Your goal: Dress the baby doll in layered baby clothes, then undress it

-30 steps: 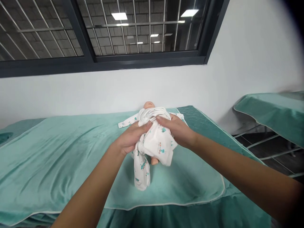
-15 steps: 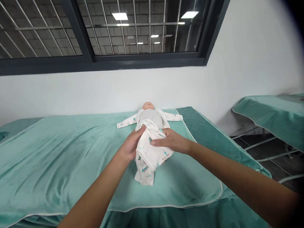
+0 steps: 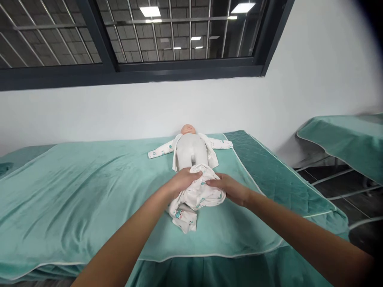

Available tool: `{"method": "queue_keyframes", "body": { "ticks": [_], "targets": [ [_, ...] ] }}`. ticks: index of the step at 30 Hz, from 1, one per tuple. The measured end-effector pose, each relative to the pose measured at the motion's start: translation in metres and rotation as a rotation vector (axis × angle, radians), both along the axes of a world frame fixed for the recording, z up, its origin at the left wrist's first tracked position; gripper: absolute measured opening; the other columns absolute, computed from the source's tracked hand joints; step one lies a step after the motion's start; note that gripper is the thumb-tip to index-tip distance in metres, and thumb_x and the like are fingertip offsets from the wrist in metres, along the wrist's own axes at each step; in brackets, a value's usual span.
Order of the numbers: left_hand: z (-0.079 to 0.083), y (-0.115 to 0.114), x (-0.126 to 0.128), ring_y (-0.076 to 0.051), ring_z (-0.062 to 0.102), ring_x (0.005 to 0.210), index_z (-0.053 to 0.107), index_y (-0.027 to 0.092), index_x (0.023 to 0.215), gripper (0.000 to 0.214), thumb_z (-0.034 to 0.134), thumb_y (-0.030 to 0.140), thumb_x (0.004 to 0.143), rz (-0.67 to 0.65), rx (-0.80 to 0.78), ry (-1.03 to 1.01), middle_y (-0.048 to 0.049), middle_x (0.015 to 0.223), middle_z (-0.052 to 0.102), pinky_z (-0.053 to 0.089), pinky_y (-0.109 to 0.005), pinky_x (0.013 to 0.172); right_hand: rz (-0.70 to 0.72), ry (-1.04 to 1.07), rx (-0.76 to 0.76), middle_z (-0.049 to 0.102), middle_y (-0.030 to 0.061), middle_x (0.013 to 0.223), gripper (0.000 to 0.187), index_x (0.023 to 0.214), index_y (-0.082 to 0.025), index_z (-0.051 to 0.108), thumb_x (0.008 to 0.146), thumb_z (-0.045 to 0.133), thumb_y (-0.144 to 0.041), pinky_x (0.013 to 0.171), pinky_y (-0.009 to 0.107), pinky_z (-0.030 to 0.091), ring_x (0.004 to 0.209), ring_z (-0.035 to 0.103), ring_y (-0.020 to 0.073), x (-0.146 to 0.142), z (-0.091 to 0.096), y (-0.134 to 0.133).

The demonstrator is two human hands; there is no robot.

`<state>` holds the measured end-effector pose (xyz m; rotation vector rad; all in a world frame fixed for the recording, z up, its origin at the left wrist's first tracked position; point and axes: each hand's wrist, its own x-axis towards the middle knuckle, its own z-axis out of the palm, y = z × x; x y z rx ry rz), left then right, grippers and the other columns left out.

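A baby doll (image 3: pixel 191 148) lies on its back, head toward the wall, its pale body bare at the front. An open white printed jacket (image 3: pixel 164 150) is on its arms, the sleeves spread to both sides. Bunched baby pants (image 3: pixel 200 191), white with small coloured prints, are around the doll's lower legs, whose ends are hidden in the cloth. My left hand (image 3: pixel 184 180) grips the pants at their left side, thumb on top. On the right side my right hand (image 3: pixel 230 188) pinches the same cloth. One pant leg hangs down onto the blanket.
A green blanket (image 3: pixel 98 191) with white piping covers the bed under the doll. A white wall (image 3: pixel 134 111) and a barred window (image 3: pixel 179 40) stand behind. To the right is another green-covered bed (image 3: pixel 347 139), with a metal frame below it.
Both hands have drawn the pants down from the doll's belly toward its lower legs, uncovering its hips and thighs. The cloth is more bunched now. The camera view has shifted slightly.
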<state>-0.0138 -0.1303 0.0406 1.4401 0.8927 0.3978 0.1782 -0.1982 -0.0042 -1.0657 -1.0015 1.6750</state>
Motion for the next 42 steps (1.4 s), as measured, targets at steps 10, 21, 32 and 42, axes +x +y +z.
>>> {"method": "queue_keyframes", "body": {
  "ticks": [10,21,32,42],
  "targets": [
    [-0.016,-0.012,0.015,-0.030,0.067,0.099,0.072,0.019,0.102,0.029,0.052,0.033,0.086,-0.322,0.681,0.548,-0.0131,0.109,0.074,0.046,-0.033,0.079,-0.173,-0.081,-0.060,0.076,0.0075,0.091,0.043,0.104,-0.016,0.071,0.073,0.076,-0.046,0.080,0.039,0.050,0.082,0.069,0.0258,-0.016,-0.051,-0.035],
    [-0.023,-0.007,0.001,-0.023,0.065,0.085,0.072,0.018,0.102,0.036,0.063,0.045,0.079,-0.272,0.282,0.201,-0.0047,0.095,0.076,0.048,-0.029,0.072,-0.448,-0.330,0.132,0.069,0.0029,0.088,0.028,0.093,-0.020,0.064,0.081,0.067,-0.044,0.076,0.035,0.049,0.087,0.062,0.0241,-0.022,-0.066,-0.039],
    [-0.015,-0.015,0.004,-0.026,0.064,0.100,0.069,0.019,0.113,0.046,0.065,0.052,0.081,-0.227,0.096,0.120,-0.0069,0.111,0.072,0.048,-0.033,0.083,-0.540,-0.338,0.288,0.061,0.0006,0.081,0.021,0.087,-0.021,0.058,0.086,0.060,-0.041,0.068,0.029,0.045,0.077,0.054,0.0184,-0.019,-0.071,-0.026],
    [-0.002,-0.007,-0.008,-0.024,0.061,0.107,0.064,0.020,0.120,0.053,0.079,0.022,0.069,-0.370,-0.167,-0.110,-0.0068,0.116,0.068,0.048,-0.033,0.087,-0.610,-0.064,0.305,0.069,0.0023,0.096,0.026,0.101,-0.022,0.062,0.084,0.064,-0.041,0.071,0.029,0.046,0.079,0.058,0.0182,-0.010,-0.090,-0.011]
  ]
}}
